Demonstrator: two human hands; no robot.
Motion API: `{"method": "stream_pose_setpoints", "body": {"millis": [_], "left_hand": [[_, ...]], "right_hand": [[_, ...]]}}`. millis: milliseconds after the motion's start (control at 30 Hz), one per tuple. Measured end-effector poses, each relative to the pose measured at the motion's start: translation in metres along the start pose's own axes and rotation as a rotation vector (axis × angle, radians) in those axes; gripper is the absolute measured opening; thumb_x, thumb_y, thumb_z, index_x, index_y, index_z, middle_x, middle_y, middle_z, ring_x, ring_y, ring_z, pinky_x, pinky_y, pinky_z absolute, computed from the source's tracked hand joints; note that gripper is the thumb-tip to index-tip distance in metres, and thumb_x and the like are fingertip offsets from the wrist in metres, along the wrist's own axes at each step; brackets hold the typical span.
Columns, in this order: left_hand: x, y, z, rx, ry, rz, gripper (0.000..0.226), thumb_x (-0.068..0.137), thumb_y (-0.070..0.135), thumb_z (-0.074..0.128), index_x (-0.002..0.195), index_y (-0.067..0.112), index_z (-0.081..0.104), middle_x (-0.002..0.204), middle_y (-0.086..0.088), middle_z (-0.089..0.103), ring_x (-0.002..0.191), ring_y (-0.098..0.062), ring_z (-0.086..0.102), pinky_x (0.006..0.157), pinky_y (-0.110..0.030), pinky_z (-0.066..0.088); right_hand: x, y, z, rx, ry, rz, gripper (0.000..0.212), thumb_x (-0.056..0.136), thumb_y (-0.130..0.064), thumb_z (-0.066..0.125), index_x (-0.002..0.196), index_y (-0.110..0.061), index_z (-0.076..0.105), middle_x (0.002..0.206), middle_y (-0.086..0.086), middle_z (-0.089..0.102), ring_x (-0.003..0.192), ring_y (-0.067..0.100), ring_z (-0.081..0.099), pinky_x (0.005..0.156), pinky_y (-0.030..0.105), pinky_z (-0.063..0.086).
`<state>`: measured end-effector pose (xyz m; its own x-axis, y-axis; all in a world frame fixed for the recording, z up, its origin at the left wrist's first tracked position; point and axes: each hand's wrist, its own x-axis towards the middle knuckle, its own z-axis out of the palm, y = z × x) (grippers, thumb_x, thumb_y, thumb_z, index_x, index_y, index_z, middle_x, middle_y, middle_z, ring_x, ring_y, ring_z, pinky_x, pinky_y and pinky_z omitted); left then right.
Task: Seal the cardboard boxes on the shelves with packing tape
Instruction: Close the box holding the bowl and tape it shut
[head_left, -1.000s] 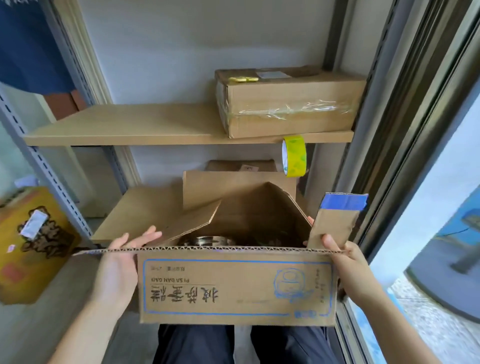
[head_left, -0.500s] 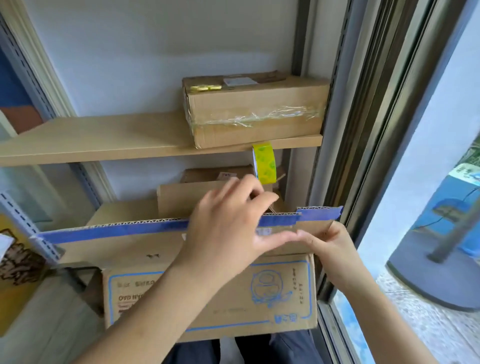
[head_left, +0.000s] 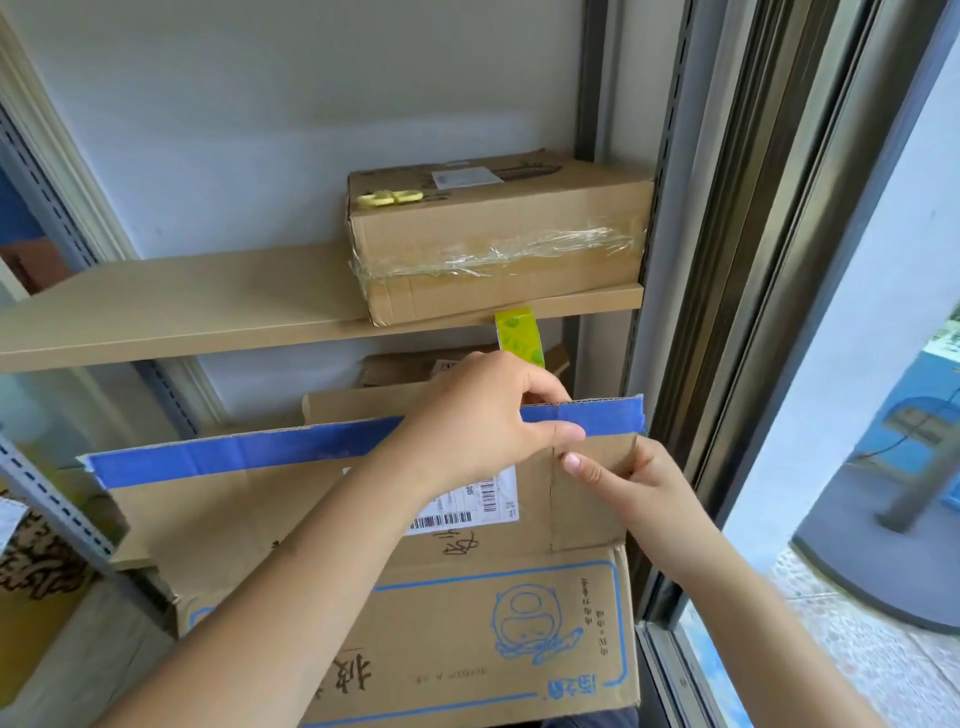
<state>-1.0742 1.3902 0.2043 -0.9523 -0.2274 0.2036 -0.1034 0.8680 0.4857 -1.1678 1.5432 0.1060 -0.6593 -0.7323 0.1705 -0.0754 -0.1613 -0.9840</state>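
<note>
Cardboard box (head_left: 457, 623) sits low in front of the person, just under the wooden shelf (head_left: 182, 306), close to the window frame on the right. It is brown with blue lines and a blue cartoon face printed on its front. Its big flap (head_left: 249, 499) stands up and has a strip of blue tape along its top edge. A white label with black bars is stuck on this flap. A smaller side flap (head_left: 592, 493) stands at the right end.

The left hand (head_left: 483, 421) reaches across and grips the top edge of the big flap, fingers curled over the blue strip and thumb pressed on the front. The right hand (head_left: 639, 488) holds the side flap, thumb on its front and fingers behind it.

A yellow-green tape roll (head_left: 519, 338) stands behind the box. On the shelf rests another box (head_left: 498, 239), wrapped with clear tape.

Half a second ago the left hand held the same edge, but more of the flap's front shows now and the label has come into sight. A second ago the box was wide open.
</note>
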Motion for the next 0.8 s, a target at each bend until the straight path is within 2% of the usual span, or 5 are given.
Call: {"method": "stream_pose_setpoints", "body": {"millis": [200, 333, 500, 667, 800], "left_hand": [[0.017, -0.017, 0.007, -0.112, -0.043, -0.056, 0.008, 0.080, 0.039, 0.079, 0.080, 0.034, 0.073, 0.081, 0.016, 0.073, 0.082, -0.003, 0.067, 0.082, -0.039, 0.057], [0.021, -0.023, 0.011, -0.129, -0.083, -0.087, 0.013, 0.080, 0.044, 0.077, 0.084, 0.033, 0.073, 0.081, 0.018, 0.072, 0.082, -0.003, 0.067, 0.081, -0.040, 0.057], [0.021, -0.025, 0.014, -0.118, -0.139, -0.102, 0.011, 0.082, 0.045, 0.072, 0.075, 0.039, 0.066, 0.076, 0.019, 0.067, 0.078, -0.007, 0.065, 0.079, -0.040, 0.058], [0.016, -0.024, 0.012, -0.118, -0.144, -0.090, 0.012, 0.081, 0.048, 0.071, 0.075, 0.041, 0.063, 0.079, 0.019, 0.066, 0.082, -0.008, 0.066, 0.079, -0.041, 0.058], [0.012, -0.024, 0.010, -0.079, -0.120, -0.064, 0.014, 0.081, 0.048, 0.071, 0.079, 0.037, 0.063, 0.073, 0.020, 0.062, 0.072, -0.003, 0.059, 0.068, -0.030, 0.052]], "right_hand": [[0.041, -0.030, -0.010, -0.098, 0.171, -0.025, 0.069, 0.095, -0.066, 0.028, 0.092, -0.012, 0.070, 0.092, 0.004, 0.074, 0.089, 0.020, 0.068, 0.084, 0.035, 0.051], [0.099, -0.058, -0.003, -0.389, 0.298, 0.069, 0.038, 0.089, -0.060, 0.058, 0.099, -0.024, 0.065, 0.093, -0.001, 0.074, 0.086, 0.014, 0.071, 0.088, 0.040, 0.059], [0.148, -0.072, 0.038, -0.407, 0.277, 0.335, 0.057, 0.076, -0.071, 0.066, 0.085, -0.015, 0.060, 0.093, 0.009, 0.070, 0.087, 0.026, 0.070, 0.083, 0.043, 0.060], [0.164, -0.077, 0.040, -0.256, 0.301, 0.414, 0.043, 0.077, -0.040, 0.081, 0.090, -0.003, 0.064, 0.089, 0.013, 0.072, 0.082, 0.027, 0.070, 0.086, 0.042, 0.058], [0.169, -0.108, 0.024, -0.424, 0.090, 0.486, 0.015, 0.094, -0.020, 0.065, 0.086, -0.007, 0.062, 0.067, 0.008, 0.065, 0.057, 0.019, 0.061, 0.061, 0.030, 0.055]]}}
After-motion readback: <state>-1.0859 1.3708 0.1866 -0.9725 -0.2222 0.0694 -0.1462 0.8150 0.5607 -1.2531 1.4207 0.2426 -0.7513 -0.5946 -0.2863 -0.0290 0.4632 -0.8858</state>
